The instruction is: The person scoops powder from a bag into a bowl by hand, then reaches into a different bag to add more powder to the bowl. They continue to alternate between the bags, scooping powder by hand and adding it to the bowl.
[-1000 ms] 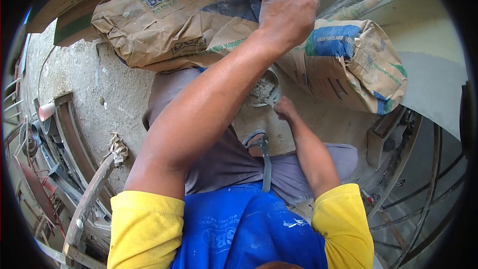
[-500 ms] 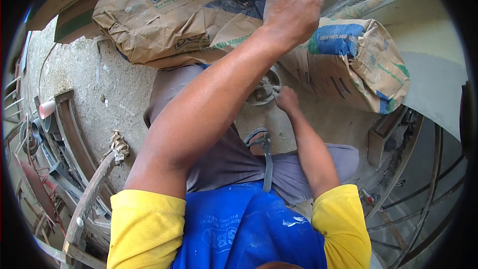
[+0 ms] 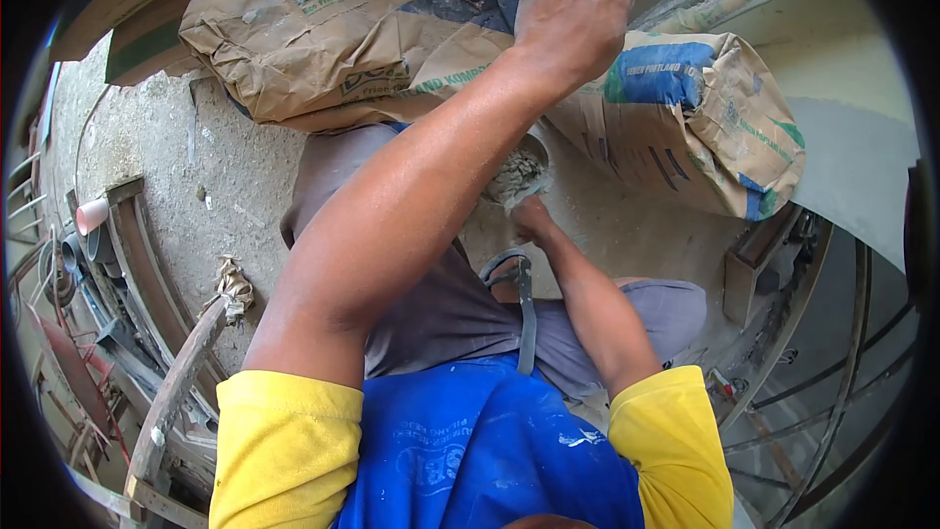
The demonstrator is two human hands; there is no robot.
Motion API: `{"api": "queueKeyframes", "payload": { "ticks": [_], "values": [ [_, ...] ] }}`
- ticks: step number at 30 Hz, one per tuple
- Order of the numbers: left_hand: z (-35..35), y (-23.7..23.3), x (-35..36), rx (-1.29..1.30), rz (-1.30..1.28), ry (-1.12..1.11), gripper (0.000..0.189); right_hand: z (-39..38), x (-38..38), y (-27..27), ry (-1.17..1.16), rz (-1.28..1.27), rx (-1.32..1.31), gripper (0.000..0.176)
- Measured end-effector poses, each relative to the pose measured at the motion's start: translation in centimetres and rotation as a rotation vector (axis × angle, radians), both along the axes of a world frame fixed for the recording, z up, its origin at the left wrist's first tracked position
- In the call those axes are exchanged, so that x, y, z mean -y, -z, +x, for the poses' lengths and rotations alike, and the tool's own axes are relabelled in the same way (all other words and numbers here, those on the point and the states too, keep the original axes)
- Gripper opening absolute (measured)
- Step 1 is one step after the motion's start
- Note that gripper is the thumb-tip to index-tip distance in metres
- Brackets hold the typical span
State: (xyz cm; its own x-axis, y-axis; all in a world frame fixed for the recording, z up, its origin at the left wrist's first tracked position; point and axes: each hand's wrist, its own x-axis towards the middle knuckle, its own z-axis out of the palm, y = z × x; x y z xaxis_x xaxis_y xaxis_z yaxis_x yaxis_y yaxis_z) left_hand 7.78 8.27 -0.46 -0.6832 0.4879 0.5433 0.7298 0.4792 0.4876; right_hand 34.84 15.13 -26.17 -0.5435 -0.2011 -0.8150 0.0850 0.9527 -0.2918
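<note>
My left hand (image 3: pixel 573 15) reaches past the paper cement bags to the top of the view. Its fingers are bent around something greyish at its fingertips, mostly hidden. Lower down, my right hand (image 3: pixel 532 219) is closed at the near edge of a round bowl (image 3: pixel 544 159). What it grips is too small to make out. Lumpy grey paste (image 3: pixel 516 174) lies in the bowl, which my left forearm partly covers.
A crumpled cement bag (image 3: pixel 284 49) lies at upper left and another (image 3: pixel 685 127) at upper right. Wooden frames (image 3: pixel 162 402) and a pink cup (image 3: pixel 92 216) are at left. A wooden box (image 3: pixel 752 279) stands at right, near curved metal bars (image 3: pixel 842 382).
My right hand has moved down and slightly left, uncovering more of the paste. My left hand has barely moved.
</note>
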Motion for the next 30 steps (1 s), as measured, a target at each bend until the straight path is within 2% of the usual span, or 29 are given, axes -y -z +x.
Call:
{"api": "queueKeyframes", "payload": {
  "ticks": [1, 3, 4, 6, 10, 12, 13, 15, 16, 18, 19, 21, 22, 24, 27, 29, 30],
  "values": [
    [0.0, 0.0, 0.0, -0.001, -0.001, -0.002, 0.017, 0.0, 0.5, -0.2, -0.002, -0.001, -0.001, 0.022],
    [0.0, 0.0, 0.0, 0.023, 0.024, 0.020, 0.017, 0.1, 2.4, -1.1, 1.123, -0.247, 0.138, 0.013],
    [0.0, 0.0, 0.1, 0.023, 0.024, 0.019, 0.017, -0.1, 3.4, -1.7, 1.122, -0.246, 0.137, 0.013],
    [0.0, 0.0, 0.1, 0.012, 0.024, 0.010, 0.017, -0.5, 5.1, -2.2, 1.714, -0.401, 0.196, 0.005],
    [0.2, 0.1, -0.1, 0.006, -0.012, 0.010, 0.016, -0.4, 6.8, -0.9, 1.807, -0.442, 0.190, 0.002],
    [0.5, 0.2, -0.5, -0.338, -0.287, -0.273, 0.016, -1.0, 6.6, 0.0, 1.887, -0.567, 0.247, 0.006],
    [0.3, 0.1, -0.4, -0.341, -0.288, -0.274, 0.016, -1.6, 6.1, 0.2, 1.885, -0.570, 0.246, 0.006],
    [0.1, 0.1, 0.0, 0.017, 0.013, 0.010, 0.017, -2.7, 4.5, 0.3, 2.297, -0.832, 0.345, 0.009],
    [0.2, 0.2, -0.2, 0.017, 0.013, 0.012, 0.017, -2.8, 3.7, 0.2, 2.299, -0.833, 0.345, 0.009],
    [0.5, 0.0, -0.4, -0.362, -0.309, -0.295, 0.016, -3.2, 2.0, 0.0, 2.262, -0.873, 0.270, 0.010],
    [0.3, 0.0, -0.3, -0.363, -0.309, -0.296, 0.016, -3.4, 1.3, -0.2, 2.260, -0.874, 0.271, 0.010],
    [0.1, 0.0, 0.0, 0.004, 0.012, 0.001, 0.016, -3.0, -0.1, -0.6, 1.805, -0.568, 0.045, 0.017],
    [0.0, -0.1, 0.0, 0.003, 0.014, 0.002, 0.016, -2.9, -0.6, -0.9, 1.806, -0.568, 0.042, 0.017],
    [0.1, -0.1, 0.0, 0.011, 0.011, -0.002, 0.017, -2.5, -1.1, -1.3, 0.575, 0.205, -0.250, 0.025],
    [0.1, -0.3, 0.1, 0.021, 0.008, 0.009, 0.017, -5.5, -0.1, -6.5, 0.514, 0.316, -0.229, 0.029],
    [0.2, -0.3, 0.1, 0.018, 0.004, 0.000, 0.018, -4.2, -0.2, -2.2, 0.570, 0.299, -0.309, 0.030],
    [0.2, -0.3, 0.1, 0.018, -0.001, -0.005, 0.018, -4.5, 0.2, -2.3, 0.629, 0.282, -0.386, 0.031]
  ]
}}
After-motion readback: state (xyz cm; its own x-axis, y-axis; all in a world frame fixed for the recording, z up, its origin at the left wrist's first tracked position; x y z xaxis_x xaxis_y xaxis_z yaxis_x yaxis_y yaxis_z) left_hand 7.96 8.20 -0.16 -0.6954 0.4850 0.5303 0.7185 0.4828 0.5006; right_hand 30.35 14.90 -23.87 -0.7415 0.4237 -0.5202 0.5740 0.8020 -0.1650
